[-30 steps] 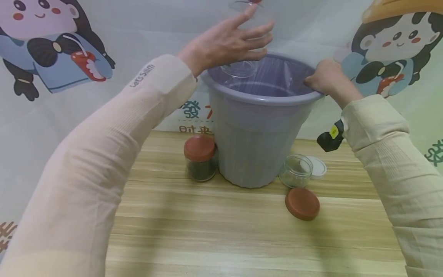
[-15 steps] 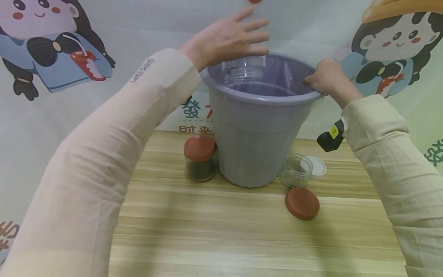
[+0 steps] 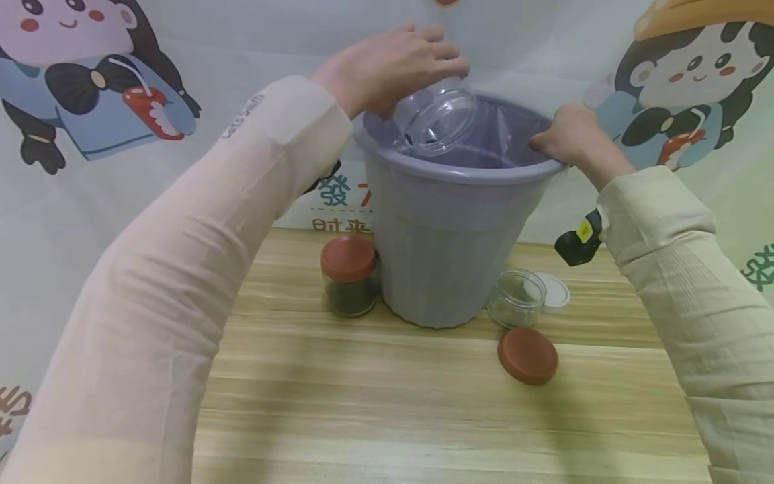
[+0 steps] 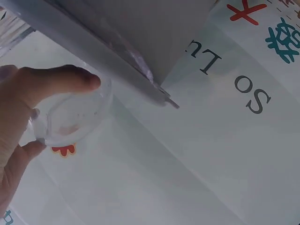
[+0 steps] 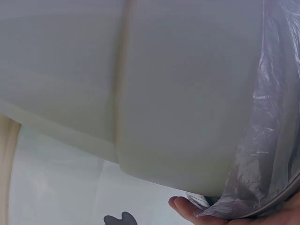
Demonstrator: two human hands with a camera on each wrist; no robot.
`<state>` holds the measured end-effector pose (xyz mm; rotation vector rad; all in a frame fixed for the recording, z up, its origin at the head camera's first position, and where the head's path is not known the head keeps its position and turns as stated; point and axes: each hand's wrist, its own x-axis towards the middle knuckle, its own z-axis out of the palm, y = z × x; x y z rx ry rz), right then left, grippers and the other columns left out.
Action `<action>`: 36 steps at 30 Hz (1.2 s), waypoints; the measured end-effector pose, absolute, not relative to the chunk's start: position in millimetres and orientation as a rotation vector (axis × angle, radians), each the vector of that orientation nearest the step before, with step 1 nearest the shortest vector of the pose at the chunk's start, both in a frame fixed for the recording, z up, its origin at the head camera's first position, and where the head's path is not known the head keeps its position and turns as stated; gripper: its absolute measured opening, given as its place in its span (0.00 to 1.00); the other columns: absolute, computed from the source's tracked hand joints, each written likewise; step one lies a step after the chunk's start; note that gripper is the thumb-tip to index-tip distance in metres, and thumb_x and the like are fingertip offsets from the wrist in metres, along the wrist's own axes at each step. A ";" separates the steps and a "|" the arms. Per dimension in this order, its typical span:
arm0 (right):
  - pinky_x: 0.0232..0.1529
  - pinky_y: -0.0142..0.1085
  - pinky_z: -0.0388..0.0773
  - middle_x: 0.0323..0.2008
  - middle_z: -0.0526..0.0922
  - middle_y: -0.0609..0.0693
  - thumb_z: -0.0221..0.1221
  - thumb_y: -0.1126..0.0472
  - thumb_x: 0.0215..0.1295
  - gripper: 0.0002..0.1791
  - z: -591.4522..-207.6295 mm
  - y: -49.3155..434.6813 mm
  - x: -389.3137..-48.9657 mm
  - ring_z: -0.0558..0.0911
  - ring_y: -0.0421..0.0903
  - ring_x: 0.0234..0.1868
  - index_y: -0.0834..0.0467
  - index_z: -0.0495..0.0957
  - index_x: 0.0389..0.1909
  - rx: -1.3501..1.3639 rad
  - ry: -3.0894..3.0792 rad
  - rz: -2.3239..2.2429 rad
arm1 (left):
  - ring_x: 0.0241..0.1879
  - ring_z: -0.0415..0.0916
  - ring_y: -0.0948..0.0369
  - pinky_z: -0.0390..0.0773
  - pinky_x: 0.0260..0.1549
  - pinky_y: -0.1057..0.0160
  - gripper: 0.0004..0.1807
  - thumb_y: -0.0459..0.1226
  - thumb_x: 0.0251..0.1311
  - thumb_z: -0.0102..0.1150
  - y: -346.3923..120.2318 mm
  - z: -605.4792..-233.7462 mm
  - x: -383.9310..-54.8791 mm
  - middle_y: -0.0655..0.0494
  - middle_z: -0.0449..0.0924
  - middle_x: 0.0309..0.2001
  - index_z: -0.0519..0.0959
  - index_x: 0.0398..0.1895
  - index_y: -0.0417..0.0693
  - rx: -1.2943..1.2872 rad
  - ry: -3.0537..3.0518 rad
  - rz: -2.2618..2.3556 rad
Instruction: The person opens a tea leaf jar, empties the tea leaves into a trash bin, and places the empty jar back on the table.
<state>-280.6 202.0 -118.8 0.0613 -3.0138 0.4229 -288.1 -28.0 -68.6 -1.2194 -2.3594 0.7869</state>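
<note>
Over the left part of the tall grey-lilac bin, my left hand holds a clear jar tilted, its round mouth facing down into the bin. A few dark bits show at the jar's lower lip. In the left wrist view, the thumb and fingers curve around the clear jar beside the bin's rim. My right hand grips the bin's right rim, thumb inside. The right wrist view shows the clear plastic liner folded over that rim, with fingers beneath it.
Left of the bin stands a jar with a red-brown lid and dark contents. At its right are an open glass jar, a white lid and a red-brown lid, all on the wooden table. A printed cloth hangs behind.
My left hand has turned and its spread fingers have closed in around the jar. The jar has tipped, its mouth now showing more toward the head view. The right hand has stayed on the rim.
</note>
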 end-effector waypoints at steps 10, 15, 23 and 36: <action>0.28 0.39 0.68 0.24 0.67 0.61 0.48 0.59 0.57 0.17 -119.1 201.8 -278.8 0.70 0.54 0.27 0.73 0.67 0.26 0.082 -3.005 0.402 | 0.65 0.43 0.47 0.44 0.62 0.44 0.39 0.21 0.50 0.55 -25.7 -76.8 -286.0 0.45 0.52 0.65 0.54 0.64 0.51 -1.060 -1.934 1.249; 0.27 0.39 0.68 0.24 0.67 0.60 0.48 0.59 0.57 0.16 -118.5 202.1 -278.2 0.69 0.54 0.27 0.71 0.66 0.24 0.078 -3.006 0.403 | 0.66 0.43 0.51 0.51 0.60 0.47 0.37 0.22 0.50 0.54 -29.2 -86.2 -289.6 0.47 0.50 0.66 0.54 0.63 0.48 -1.037 -1.584 1.420; 0.24 0.36 0.67 0.23 0.68 0.59 0.48 0.58 0.57 0.16 -116.3 201.5 -279.1 0.70 0.52 0.25 0.70 0.66 0.23 0.076 -3.007 0.400 | 0.65 0.44 0.54 0.54 0.58 0.52 0.49 0.15 0.34 0.59 -36.0 -94.4 -293.4 0.49 0.48 0.66 0.51 0.63 0.44 -0.872 -1.201 1.561; 0.36 0.45 0.72 0.32 0.69 0.67 0.48 0.57 0.59 0.26 -119.4 201.3 -277.7 0.72 0.58 0.31 0.82 0.66 0.40 0.052 -3.017 0.417 | 0.65 0.39 0.46 0.54 0.57 0.48 0.50 0.16 0.30 0.60 -24.1 -97.3 -287.3 0.34 0.45 0.64 0.48 0.62 0.32 -0.631 -1.327 1.738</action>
